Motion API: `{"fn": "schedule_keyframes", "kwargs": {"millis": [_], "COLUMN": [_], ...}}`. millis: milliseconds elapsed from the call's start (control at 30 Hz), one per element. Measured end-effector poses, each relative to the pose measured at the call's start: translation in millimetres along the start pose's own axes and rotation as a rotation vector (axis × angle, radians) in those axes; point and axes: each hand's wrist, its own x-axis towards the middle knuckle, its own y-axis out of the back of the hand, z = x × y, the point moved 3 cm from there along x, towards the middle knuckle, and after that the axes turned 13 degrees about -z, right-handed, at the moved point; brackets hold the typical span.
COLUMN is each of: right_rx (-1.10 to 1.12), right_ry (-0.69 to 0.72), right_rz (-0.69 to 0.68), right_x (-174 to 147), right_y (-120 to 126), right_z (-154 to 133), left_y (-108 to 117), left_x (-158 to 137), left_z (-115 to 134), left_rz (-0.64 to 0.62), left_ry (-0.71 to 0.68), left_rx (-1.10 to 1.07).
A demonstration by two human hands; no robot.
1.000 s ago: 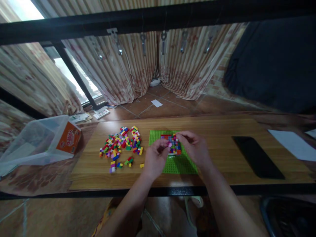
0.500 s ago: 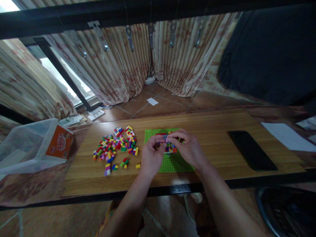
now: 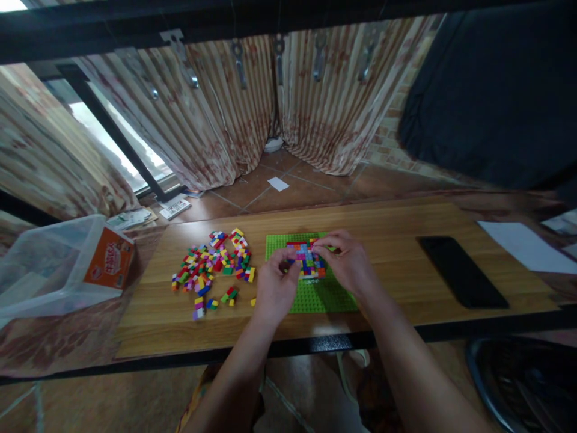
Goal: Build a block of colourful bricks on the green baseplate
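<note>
On a green studded baseplate (image 3: 315, 302) stands a low block of toy bricks (image 3: 308, 263) in red, blue, orange, pink and other colours, partly covered by my fingers. My left hand (image 3: 278, 282) is at the block's left side, its thumb and fingers curled together; whatever is between them is hidden. At the right side, my right hand (image 3: 346, 260) pinches a small pinkish toy brick (image 3: 315, 248) just over the upper right part of the block. Left of the baseplate lies a heap of loose toy bricks (image 3: 211, 264) in many colours.
A black phone-like slab (image 3: 462, 272) lies on the wooden table (image 3: 387, 234) at right, near white paper (image 3: 525, 243). A clear plastic bin (image 3: 54, 270) with an orange label stands off the left end. Curtains (image 3: 216, 120) hang behind.
My hands have drawn apart: the left slightly left and down, the right slightly right. More of the brick block shows between them. The view has shifted a little.
</note>
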Motion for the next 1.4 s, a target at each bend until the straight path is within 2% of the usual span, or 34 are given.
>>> {"fn": "schedule_keyframes", "kwargs": {"millis": [233,567,667,800,967,1100,1400], "right_rx": [-0.177,-0.25,-0.197,-0.061,0.332,0.492,0.461], "right_ry": [0.057,0.107,0.041,-0.127,-0.355,-0.383,-0.363], "right_rz": [-0.031,-0.044,0.005,0.071,0.103,0.149,0.173], "right_x": [0.4,-0.1,0.4,2.0,3.2,3.0,0.5], "right_y": [-2.9,-5.5,-6.9,-9.7,-18.0,-22.9,-28.2], "right_z": [-5.2,-14.0,-10.7,-2.9,11.7,18.7,18.2], "left_y": [0.2,0.4,0.3,0.3,0.0,-0.4,-1.6], "left_x": [-0.6,-2.8,-3.3,-3.4,-3.4,-2.9,-3.9], "left_z": [-1.2,8.3,9.8,9.0,6.4,5.4,6.4], "left_rz": [-0.014,-0.011,-0.014,-0.016,-0.023,-0.026,-0.024], "left_ry": [-0.008,-0.012,-0.003,-0.008,-0.004,0.005,0.015], "left_rx": [0.019,0.052,0.066,0.083,0.091,0.096,0.158]}}
